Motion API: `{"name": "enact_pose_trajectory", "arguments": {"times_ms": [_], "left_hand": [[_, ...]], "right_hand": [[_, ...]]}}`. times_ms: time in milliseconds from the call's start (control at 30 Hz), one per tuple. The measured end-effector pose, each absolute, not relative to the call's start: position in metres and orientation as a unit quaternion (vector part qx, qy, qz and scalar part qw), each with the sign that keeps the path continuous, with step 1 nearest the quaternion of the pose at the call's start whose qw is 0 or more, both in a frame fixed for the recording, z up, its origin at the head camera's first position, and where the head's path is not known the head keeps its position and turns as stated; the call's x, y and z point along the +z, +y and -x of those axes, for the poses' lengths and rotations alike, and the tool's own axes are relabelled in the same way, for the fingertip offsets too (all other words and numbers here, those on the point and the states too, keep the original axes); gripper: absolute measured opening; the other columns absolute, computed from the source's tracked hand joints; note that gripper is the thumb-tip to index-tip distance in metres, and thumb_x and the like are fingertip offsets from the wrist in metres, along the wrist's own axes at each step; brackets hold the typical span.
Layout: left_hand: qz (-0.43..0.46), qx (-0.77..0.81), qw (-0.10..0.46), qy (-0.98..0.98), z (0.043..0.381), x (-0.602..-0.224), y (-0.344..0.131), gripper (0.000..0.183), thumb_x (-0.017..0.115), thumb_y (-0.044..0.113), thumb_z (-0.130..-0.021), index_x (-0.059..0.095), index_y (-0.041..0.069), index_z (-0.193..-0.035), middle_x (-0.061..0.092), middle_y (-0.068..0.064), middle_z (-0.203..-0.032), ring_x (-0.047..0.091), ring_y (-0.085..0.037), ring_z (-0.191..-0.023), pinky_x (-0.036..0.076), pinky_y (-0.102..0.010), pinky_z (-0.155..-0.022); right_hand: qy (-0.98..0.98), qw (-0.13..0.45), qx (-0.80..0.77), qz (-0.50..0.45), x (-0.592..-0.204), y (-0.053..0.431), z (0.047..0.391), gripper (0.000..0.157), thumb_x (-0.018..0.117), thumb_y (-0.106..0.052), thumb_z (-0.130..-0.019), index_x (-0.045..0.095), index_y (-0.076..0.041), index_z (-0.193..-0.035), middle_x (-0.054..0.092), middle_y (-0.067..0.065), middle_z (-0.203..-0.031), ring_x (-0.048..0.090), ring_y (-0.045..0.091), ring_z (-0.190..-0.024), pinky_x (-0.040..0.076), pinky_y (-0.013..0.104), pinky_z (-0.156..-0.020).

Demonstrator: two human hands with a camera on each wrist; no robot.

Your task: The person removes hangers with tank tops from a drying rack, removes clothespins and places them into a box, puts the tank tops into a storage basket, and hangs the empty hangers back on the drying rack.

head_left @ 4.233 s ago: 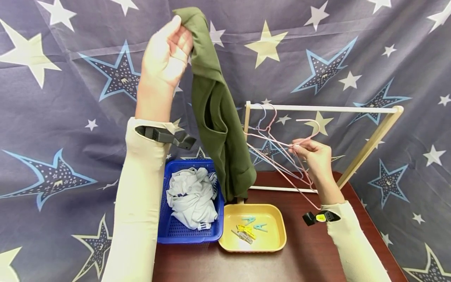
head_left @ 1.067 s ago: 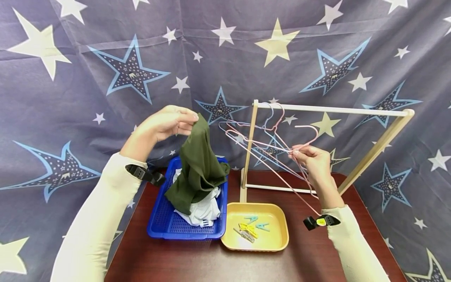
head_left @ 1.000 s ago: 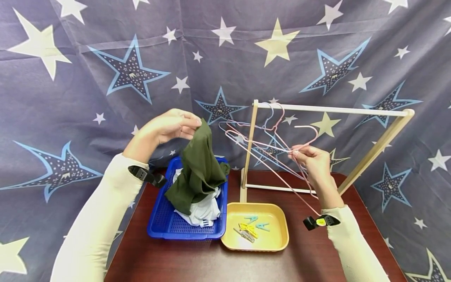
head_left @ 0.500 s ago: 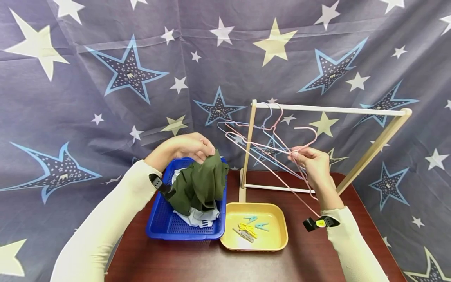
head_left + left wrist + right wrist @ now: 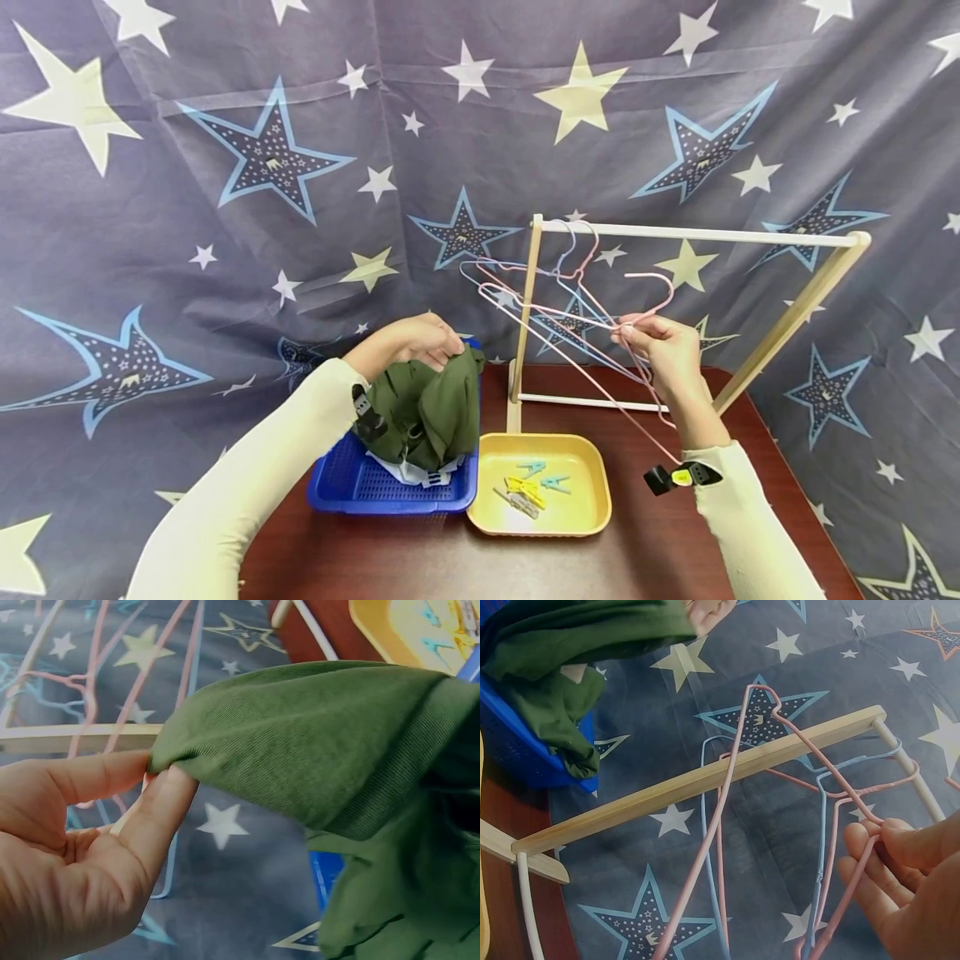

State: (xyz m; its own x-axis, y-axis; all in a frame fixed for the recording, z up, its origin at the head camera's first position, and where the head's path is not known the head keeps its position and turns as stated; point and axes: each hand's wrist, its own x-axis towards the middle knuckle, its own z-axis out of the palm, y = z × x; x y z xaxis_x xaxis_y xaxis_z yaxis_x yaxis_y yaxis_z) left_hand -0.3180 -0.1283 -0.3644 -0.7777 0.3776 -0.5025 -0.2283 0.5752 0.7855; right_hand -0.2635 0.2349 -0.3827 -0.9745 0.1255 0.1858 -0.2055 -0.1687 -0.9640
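Between thumb and fingers my left hand [image 5: 427, 340] pinches an edge of a dark green garment [image 5: 442, 408], bunched low over the blue basket [image 5: 390, 505]. In the left wrist view the pinched edge of the green cloth [image 5: 300, 742] stretches away from the fingertips. White clothing [image 5: 408, 473] shows beneath it in the basket. My right hand [image 5: 670, 350] pinches a pink hanger [image 5: 573, 315] just below its hook, holding it off the rack. A blue hanger [image 5: 567, 267] and another pink hanger [image 5: 587, 268] hang from the rack's bar, behind the held one.
The small drying rack [image 5: 705, 233] has a white bar and wooden sides. A yellow tray [image 5: 592, 517] stands beside the basket, with several clothespins [image 5: 525, 490] in it. Everything rests on a dark red table [image 5: 637, 567] before a star-patterned curtain [image 5: 465, 125].
My left hand has come down with the green garment, from high up to just over the basket, and the cloth has bunched onto the white clothing. The right hand stays nearly still with the hanger.
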Motion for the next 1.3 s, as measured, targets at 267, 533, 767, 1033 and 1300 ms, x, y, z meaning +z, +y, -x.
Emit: {"name": "enact_pose_trajectory", "arguments": {"times_ms": [267,533,767,1033,1300], "left_hand": [[-0.009,0.479,0.303,0.824,0.341,-0.405,-0.128,0.033,0.063,0.008,-0.096,0.065,-0.007,-0.125,0.07,-0.023,-0.124,0.071,-0.033,-0.111,0.059,-0.038,-0.093],[0.077,0.522,0.264,0.807,0.347,-0.436,-0.124,0.028,0.061,0.004,-0.097,0.065,-0.01,-0.121,0.072,-0.005,-0.086,0.07,-0.014,-0.078,0.06,-0.029,-0.076],[0.117,0.534,0.207,0.811,0.355,-0.466,-0.118,0.006,0.069,0.002,-0.09,0.067,0.0,-0.095,0.067,0.002,-0.074,0.064,-0.009,-0.063,0.057,-0.025,-0.064],[0.125,0.401,0.168,0.892,0.365,-0.499,-0.11,0.017,0.077,0.011,-0.083,0.062,0.005,-0.077,0.054,-0.001,-0.065,0.052,-0.011,-0.052,0.046,-0.021,-0.05],[0.121,0.322,0.167,0.924,0.36,-0.514,-0.112,0.023,0.079,0.019,-0.085,0.065,0.0,-0.089,0.061,-0.011,-0.089,0.051,-0.018,-0.065,0.042,-0.026,-0.055]], "right_hand": [[-0.627,0.098,0.772,-0.033,-0.381,0.238,0.261,0.016,0.064,0.012,-0.093,0.075,0.002,-0.087,0.077,0.003,-0.08,0.076,0.011,-0.072,0.061,0.025,-0.074],[-0.621,0.099,0.777,-0.03,-0.381,0.241,0.26,0.022,0.064,0.013,-0.092,0.075,-0.003,-0.083,0.078,0.004,-0.081,0.077,0.012,-0.073,0.061,0.027,-0.074],[-0.621,0.106,0.776,-0.031,-0.382,0.242,0.261,0.007,0.064,0.014,-0.091,0.07,0.017,-0.094,0.077,0.003,-0.081,0.077,0.013,-0.072,0.061,0.027,-0.074],[-0.634,0.109,0.765,-0.026,-0.382,0.241,0.261,0.009,0.066,0.012,-0.091,0.073,0.008,-0.09,0.078,0.001,-0.079,0.077,0.012,-0.07,0.061,0.025,-0.072],[-0.625,0.105,0.773,-0.025,-0.382,0.244,0.26,0.014,0.065,0.013,-0.091,0.074,0.004,-0.087,0.077,0.003,-0.081,0.077,0.013,-0.073,0.061,0.028,-0.075]]}}
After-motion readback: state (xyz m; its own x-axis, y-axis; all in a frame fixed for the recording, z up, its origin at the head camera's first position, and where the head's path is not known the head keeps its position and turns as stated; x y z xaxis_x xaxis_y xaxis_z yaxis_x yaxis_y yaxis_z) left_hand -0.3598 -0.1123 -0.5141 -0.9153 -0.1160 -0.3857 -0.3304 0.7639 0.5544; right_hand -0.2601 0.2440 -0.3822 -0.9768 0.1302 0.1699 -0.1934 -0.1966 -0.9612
